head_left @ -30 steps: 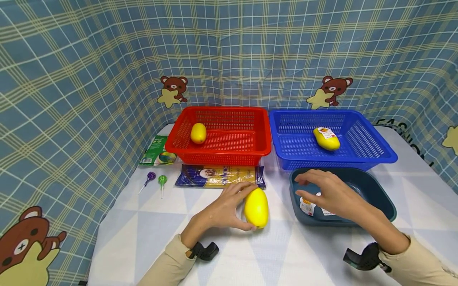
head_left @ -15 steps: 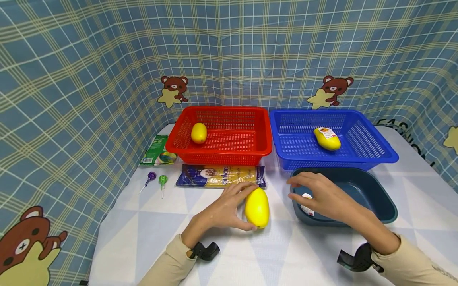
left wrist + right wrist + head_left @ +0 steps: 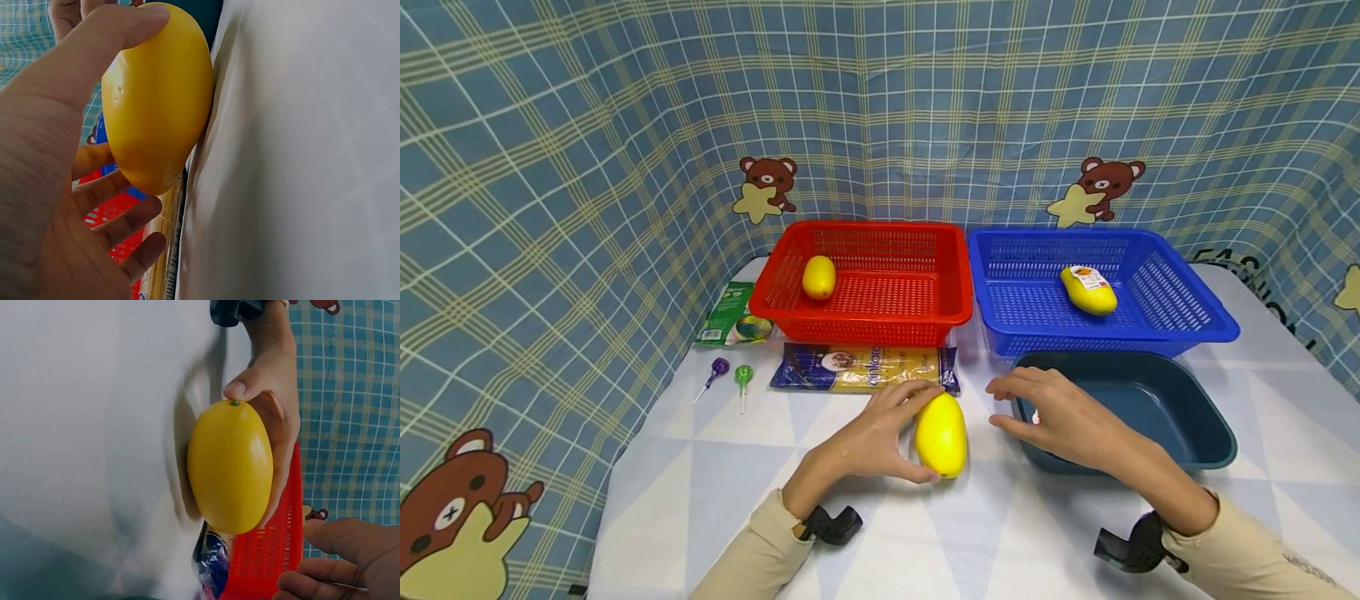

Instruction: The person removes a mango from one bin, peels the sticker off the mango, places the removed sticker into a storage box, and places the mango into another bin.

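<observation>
My left hand: it's pinching the yellow fruit, thumb sitting at the near end and fingers going along the far end, with a couple of lower fingers fanning out past it in the left wrist view

The fruit I'm holding: it's lying on the pale tablecloth, long side pointing roughly away from me, between my left hand and the teal basin

My right hand: it's hovering over the basin's left rim, thumb and fingers standing apart with a wide gap and slightly bending, holding nothing, and pointing at the fruit without touching it

Basin stuff: a scrap of white is peeking out by my right hand, mostly hidden so I can't tell what it is

Red basket: it's sitting at the back, with a smaller yellow fruit lying toward its left side

Blue basket: it's standing right next to the red one, with a stickered yellow fruit lying right of its middle

Snacks: a blue-and-gold packet is lying just in front of the red basket, a green packet is lying at its left side, and a purple lollipop and a green lollipop are resting nearer me

Backdrop: a checked curtain with bears is hanging behind it all
</observation>
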Tool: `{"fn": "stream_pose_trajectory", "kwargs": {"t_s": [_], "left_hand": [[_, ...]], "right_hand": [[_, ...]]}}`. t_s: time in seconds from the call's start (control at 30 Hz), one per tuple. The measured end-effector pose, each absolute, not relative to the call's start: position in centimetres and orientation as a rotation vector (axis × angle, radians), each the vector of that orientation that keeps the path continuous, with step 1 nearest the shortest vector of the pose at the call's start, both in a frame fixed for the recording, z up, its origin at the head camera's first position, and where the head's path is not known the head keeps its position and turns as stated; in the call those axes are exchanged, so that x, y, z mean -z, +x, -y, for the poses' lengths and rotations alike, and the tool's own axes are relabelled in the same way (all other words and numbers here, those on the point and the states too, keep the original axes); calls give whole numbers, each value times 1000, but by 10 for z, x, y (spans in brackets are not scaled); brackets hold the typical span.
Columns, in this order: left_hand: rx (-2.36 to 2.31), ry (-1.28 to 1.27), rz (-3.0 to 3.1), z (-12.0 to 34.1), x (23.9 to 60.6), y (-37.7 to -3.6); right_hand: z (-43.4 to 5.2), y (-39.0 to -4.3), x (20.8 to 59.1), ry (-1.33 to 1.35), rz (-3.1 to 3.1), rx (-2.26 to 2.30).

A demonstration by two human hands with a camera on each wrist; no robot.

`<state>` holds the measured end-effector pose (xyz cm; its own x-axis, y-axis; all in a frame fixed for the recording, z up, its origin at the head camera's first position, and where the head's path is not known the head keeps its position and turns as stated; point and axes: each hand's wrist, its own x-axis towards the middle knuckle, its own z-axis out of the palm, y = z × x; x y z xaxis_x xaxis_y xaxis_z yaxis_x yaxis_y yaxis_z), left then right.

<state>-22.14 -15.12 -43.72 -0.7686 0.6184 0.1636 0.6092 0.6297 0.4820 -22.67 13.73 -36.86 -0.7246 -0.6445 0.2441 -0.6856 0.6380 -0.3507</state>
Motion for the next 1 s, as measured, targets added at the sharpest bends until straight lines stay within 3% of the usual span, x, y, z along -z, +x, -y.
{"fn": "stream_pose_trajectory", "kwargs": {"t_s": [1.0], "left_hand": [[-807, 1096, -2827, 152, 438, -223]], "right_hand": [[-112, -226, 389, 1190, 2841, -683]]}}
